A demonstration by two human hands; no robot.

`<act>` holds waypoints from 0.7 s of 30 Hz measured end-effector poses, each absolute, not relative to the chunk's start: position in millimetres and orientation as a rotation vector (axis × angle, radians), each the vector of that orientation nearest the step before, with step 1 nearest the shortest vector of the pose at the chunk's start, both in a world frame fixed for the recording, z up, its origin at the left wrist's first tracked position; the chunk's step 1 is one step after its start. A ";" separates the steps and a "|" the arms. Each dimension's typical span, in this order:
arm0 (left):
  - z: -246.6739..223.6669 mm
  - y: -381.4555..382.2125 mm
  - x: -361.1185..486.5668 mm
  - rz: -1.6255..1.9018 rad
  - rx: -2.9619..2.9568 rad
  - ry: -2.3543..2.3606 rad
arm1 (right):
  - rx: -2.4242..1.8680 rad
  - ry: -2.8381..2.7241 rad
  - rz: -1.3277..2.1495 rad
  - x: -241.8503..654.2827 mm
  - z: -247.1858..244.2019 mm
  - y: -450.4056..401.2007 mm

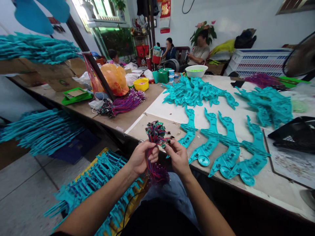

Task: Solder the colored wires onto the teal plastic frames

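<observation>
Wrapped in the fingers of my left hand is a bundle of thin red and purple wires, with small green and black parts clustered at its top. My right hand pinches a small dark part at the right side of that cluster, its thumb and finger pressed together. Both hands are in front of the table's near edge, above my lap. Right of them, several turquoise plastic pieces lie in a row on the table.
A heap of turquoise pieces lies farther back on the table. Another wire bundle rests at the left. A yellow crate of turquoise parts stands by my left arm. People sit in the background.
</observation>
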State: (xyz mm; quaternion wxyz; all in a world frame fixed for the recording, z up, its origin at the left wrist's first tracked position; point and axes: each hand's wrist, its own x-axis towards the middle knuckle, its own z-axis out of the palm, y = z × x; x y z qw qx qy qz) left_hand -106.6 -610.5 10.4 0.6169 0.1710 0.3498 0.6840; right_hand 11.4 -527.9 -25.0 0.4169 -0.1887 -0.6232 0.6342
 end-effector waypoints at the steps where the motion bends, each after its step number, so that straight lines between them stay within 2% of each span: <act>1: 10.3 -610.3 -106.3 1.588 0.396 0.811 | -0.474 -1.487 1.682 10.2 -27.9 -529.7; 10: 9.5 -608.3 -100.1 1.585 0.470 0.952 | -0.424 -1.118 2.057 0.6 -17.8 -543.5; 15: 11.6 -606.0 -92.7 1.629 0.438 1.035 | -0.619 -0.984 2.005 -8.4 -10.5 -548.3; 21: 3.3 -595.8 -77.9 1.933 0.314 1.112 | -0.623 -0.885 1.943 -20.4 -11.9 -558.5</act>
